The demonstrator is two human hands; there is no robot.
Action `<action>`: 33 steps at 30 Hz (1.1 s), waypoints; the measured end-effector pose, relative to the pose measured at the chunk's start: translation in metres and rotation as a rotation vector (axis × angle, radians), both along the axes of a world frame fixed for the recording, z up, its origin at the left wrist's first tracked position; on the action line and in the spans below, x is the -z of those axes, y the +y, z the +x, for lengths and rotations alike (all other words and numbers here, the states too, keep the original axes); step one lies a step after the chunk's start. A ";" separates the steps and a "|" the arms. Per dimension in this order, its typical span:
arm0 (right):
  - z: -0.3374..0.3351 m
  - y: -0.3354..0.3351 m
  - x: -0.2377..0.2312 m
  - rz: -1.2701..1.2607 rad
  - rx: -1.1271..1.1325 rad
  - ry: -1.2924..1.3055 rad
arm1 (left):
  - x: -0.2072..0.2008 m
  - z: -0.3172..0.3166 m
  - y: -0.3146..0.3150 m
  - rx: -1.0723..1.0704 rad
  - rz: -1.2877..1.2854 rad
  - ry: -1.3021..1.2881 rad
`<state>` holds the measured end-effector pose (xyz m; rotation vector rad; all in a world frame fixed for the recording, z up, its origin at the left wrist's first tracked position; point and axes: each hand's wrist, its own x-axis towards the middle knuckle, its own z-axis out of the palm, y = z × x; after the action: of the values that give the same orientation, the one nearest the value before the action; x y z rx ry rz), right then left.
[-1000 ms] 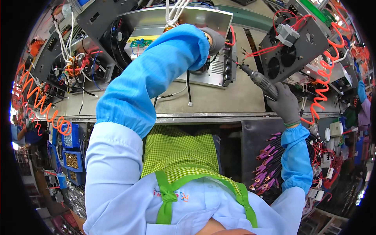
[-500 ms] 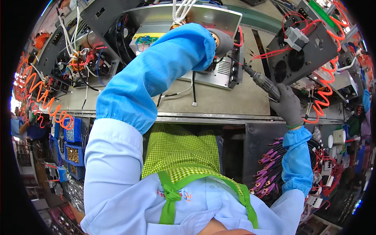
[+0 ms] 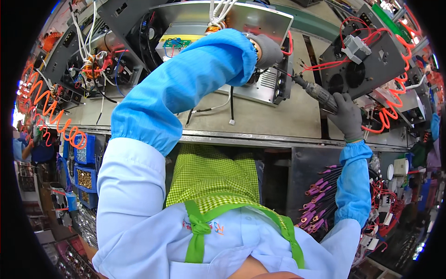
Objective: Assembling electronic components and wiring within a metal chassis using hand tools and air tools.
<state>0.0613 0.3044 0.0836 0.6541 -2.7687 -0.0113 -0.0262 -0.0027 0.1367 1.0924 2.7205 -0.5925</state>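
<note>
A green checked apron (image 3: 213, 179) hangs in front of the person, below the desk edge. To its right lies a bundle of black cables (image 3: 320, 190) with purple ends, and well off to the left stand blue bins (image 3: 85, 187) holding small metal parts. Beyond the edge, the beige desk (image 3: 278, 122) carries the work.

The gloved right hand (image 3: 347, 118) is over the right part of the desk, its fingers wrapped around the rear of a grey power screwdriver (image 3: 320, 96). The tool slants forward and left, its long bit reaching the right end of a silver metal chassis (image 3: 267, 23); whether the tip touches a screw cannot be told. A pale cable (image 3: 216, 109) trails from the chassis onto the desk.

The gloved left hand (image 3: 269, 52) is at the right part of that chassis, close to the bit. Its fingers are hidden, so I cannot tell whether they are spread or pinching something. Left of this hand, partly behind the blue sleeve (image 3: 186, 81), sits a green circuit board (image 3: 178, 43); beyond it, white cables (image 3: 222, 11) rise from a copper-coloured coil (image 3: 214, 28). To the right stands a dark panel (image 3: 388, 60) with round fans, a pale transformer (image 3: 357, 49) and red wires
</note>
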 end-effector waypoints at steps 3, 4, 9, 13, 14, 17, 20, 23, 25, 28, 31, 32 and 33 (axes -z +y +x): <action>-0.008 0.003 0.009 0.006 -0.006 0.019 | -0.006 0.000 -0.001 0.008 0.023 0.000; -0.010 0.005 0.012 -0.001 0.011 0.004 | -0.005 -0.002 0.000 0.008 0.007 -0.011; -0.018 -0.002 0.018 -0.050 -0.006 -0.027 | 0.001 -0.013 -0.004 0.051 -0.009 -0.016; -0.023 0.000 0.020 -0.038 0.011 -0.046 | 0.005 -0.016 -0.004 0.062 0.060 0.001; -0.023 0.000 0.021 -0.037 0.017 -0.050 | 0.004 -0.017 -0.004 0.065 0.058 -0.003; -0.022 -0.005 0.016 -0.016 0.008 -0.054 | 0.007 -0.020 -0.004 0.073 0.057 -0.014; -0.028 -0.003 0.018 -0.004 0.015 -0.062 | 0.012 -0.026 -0.005 0.081 0.070 -0.012; -0.026 -0.003 0.024 -0.033 -0.010 -0.048 | 0.016 -0.027 -0.007 0.069 0.102 -0.003; -0.022 -0.002 0.021 -0.017 0.008 -0.052 | 0.021 -0.029 -0.008 0.057 0.146 -0.006; -0.007 0.017 0.019 -0.007 0.017 -0.039 | 0.023 -0.042 -0.009 0.064 0.150 -0.027; 0.014 0.057 0.036 -0.048 0.102 -0.139 | 0.024 -0.033 -0.011 0.078 0.166 0.000; 0.027 0.058 0.033 -0.059 0.103 -0.161 | 0.027 -0.035 -0.009 0.059 0.134 0.011; 0.044 0.067 0.033 -0.067 0.116 -0.194 | 0.018 -0.027 -0.008 0.073 0.140 0.000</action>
<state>0.1049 0.3710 0.0504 0.5008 -2.9747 0.1266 -0.0529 -0.0109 0.1192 1.2281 2.7681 -0.4172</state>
